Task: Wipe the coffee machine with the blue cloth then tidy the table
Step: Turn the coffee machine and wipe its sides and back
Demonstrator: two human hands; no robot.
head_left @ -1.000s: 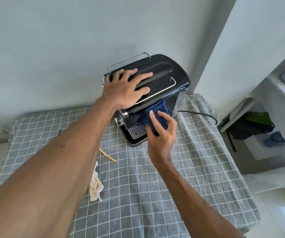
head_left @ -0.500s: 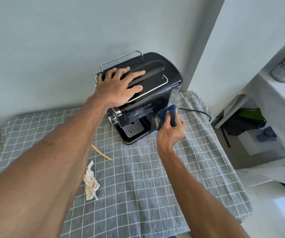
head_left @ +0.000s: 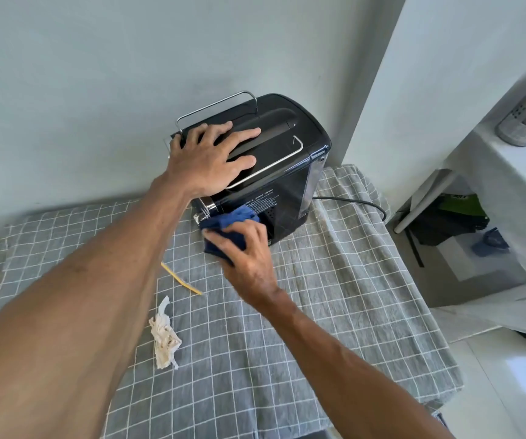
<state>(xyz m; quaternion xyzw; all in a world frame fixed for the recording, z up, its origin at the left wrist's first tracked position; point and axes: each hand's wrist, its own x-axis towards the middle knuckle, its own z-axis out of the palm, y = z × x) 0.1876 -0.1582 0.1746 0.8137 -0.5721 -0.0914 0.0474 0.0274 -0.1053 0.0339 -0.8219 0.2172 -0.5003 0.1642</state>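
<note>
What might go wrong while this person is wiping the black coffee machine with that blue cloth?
1. The coffee machine stands near the table's back corner on a loose checked tablecloth; hard wiping might slide it, though the left hand presses on its top.
2. Its black cord trails off the table's right edge and could snag.
3. The right hand grips the blue cloth low at the front, where it may catch on the metal parts.

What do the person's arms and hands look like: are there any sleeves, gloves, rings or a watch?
Both forearms are bare; no sleeve shows in the picture. The left hand and the right hand wear no gloves. No ring, watch or bracelet is visible on either hand or wrist.
</note>
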